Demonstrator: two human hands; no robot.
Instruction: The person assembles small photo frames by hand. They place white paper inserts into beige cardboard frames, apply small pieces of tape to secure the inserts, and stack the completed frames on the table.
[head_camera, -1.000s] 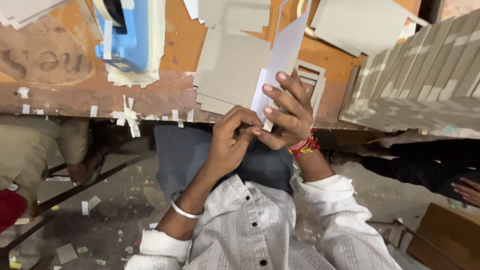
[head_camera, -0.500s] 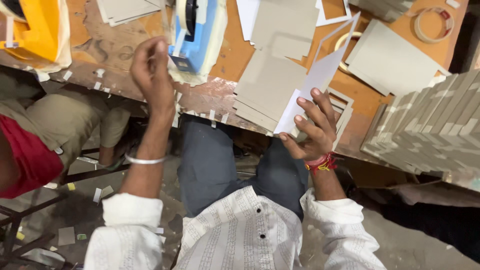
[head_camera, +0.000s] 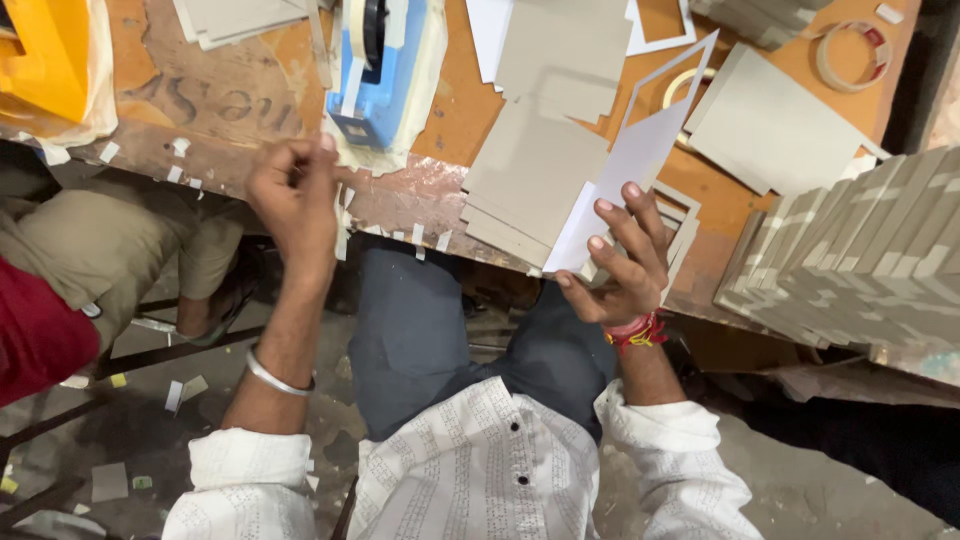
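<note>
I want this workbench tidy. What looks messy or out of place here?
Short tape strips hang along the table edge, and paper scraps litter the floor. Grey boards lie askew, overlapping loosely. The left hand is by the blue tape dispenser; the right hand holds a white sheet.

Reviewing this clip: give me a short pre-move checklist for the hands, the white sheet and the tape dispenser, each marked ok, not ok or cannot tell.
1. Right hand grips the white sheet by its lower edge: ok.
2. Sheet lifted off the grey cardboard pieces, tilted: ok.
3. Left hand at the table edge beside the blue tape dispenser: ok.
4. Tape strip pinched between the left fingers: cannot tell, fingers curled over it.
5. Cut tape strips hanging along the table edge within reach: ok.
6. Nearby person's leg apart from both hands: ok.
</note>
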